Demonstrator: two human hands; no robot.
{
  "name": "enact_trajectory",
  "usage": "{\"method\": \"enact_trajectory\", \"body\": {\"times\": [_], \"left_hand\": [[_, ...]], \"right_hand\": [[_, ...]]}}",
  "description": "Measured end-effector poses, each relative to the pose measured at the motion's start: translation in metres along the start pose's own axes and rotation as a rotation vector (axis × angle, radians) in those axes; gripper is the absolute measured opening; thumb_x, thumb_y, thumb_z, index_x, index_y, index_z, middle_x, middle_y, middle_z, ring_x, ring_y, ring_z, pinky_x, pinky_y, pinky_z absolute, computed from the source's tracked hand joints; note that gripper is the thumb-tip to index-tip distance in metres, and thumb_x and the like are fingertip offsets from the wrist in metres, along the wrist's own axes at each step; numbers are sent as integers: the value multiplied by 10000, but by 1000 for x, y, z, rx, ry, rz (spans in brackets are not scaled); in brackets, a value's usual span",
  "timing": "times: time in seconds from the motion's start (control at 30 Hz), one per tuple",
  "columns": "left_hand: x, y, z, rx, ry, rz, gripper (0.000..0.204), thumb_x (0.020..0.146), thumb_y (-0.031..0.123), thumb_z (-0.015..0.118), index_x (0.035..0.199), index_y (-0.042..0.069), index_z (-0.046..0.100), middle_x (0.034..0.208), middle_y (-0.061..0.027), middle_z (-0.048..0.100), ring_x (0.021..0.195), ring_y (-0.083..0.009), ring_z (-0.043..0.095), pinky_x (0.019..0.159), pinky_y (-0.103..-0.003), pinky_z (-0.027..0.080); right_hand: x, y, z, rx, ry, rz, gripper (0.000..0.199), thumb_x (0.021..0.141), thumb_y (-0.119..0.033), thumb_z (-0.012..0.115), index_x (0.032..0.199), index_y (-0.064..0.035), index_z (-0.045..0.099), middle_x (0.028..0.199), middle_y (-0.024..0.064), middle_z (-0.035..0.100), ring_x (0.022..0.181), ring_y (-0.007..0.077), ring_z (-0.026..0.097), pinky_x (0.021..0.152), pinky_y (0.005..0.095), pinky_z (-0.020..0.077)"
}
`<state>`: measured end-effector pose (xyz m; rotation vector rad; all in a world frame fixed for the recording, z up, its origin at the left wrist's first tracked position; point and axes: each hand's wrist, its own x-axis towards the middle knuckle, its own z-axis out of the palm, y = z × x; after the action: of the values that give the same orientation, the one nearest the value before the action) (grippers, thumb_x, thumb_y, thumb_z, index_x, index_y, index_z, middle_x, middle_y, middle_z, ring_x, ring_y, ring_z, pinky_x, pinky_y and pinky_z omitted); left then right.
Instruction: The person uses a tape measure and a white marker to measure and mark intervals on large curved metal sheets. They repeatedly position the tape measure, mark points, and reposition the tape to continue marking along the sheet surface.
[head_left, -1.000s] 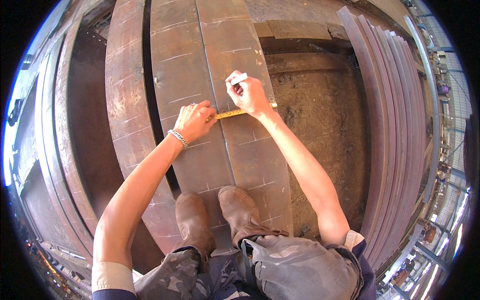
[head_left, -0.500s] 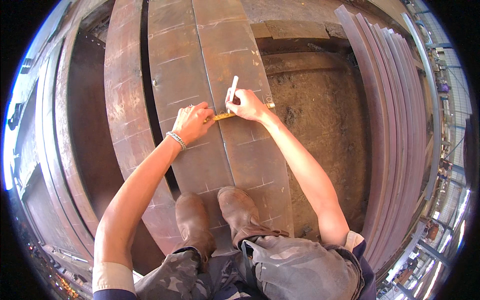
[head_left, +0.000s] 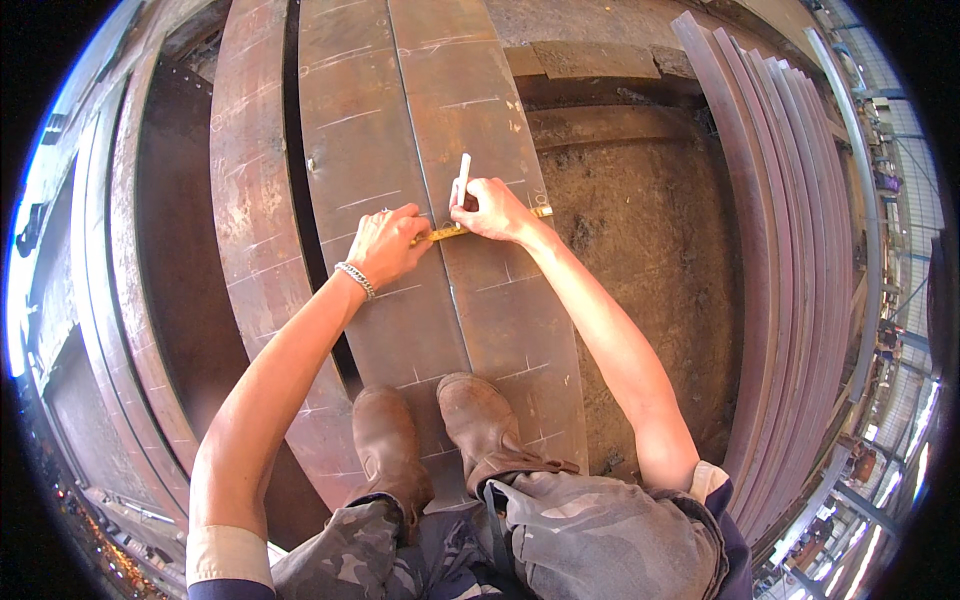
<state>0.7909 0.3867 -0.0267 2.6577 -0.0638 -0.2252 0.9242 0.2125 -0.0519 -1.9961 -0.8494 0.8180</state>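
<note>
A yellow measuring tape (head_left: 447, 232) lies across the brown steel plate (head_left: 493, 330) on which my boots (head_left: 478, 408) stand. My left hand (head_left: 385, 245) is closed on the tape's near-left part, pinching it by the seam between two plates. The tape's far end reaches the right edge of the plate. My right hand (head_left: 500, 210) grips a white marking stick (head_left: 464, 172), held nearly upright, with its lower tip at the tape; whether the tip touches the steel cannot be told. Short white lines cross the plates at intervals.
Another marked plate (head_left: 255, 190) lies to the left, across a dark narrow gap. Right of my plate is a dirt-floored pit (head_left: 640, 260). Beyond it several long steel bars (head_left: 790, 250) stand side by side. Rusty beams (head_left: 590, 62) lie at the far side.
The top of the white marking stick has shifted slightly to the left. Both hands and the tape stay almost in the same place.
</note>
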Motion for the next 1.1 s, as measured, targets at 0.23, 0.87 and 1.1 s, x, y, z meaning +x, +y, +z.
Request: {"method": "enact_trajectory", "body": {"times": [0.23,0.87,1.1], "left_hand": [[0,-1,1,14,24,23,131,829,194,724,861,71,694,881,-79,623,781,-327,654,702,-455,524],[16,-9,-13,-16,72,26,135,847,198,706,880,68,710,873,-64,642,754,-313,658,677,-427,531],[24,-17,-15,4,69,28,125,850,187,704,870,64,714,865,-67,636,751,-307,658,684,-430,533]], "right_hand": [[4,-9,8,-71,258,-251,127,865,-139,679,891,-22,638,769,163,674,682,316,658,660,363,517],[-41,21,-81,436,802,-61,113,996,-129,606,1007,-17,606,829,85,688,670,89,640,555,216,517],[-34,16,-77,470,767,-65,116,995,-131,607,1007,-15,607,821,79,686,666,90,639,552,217,516]]}}
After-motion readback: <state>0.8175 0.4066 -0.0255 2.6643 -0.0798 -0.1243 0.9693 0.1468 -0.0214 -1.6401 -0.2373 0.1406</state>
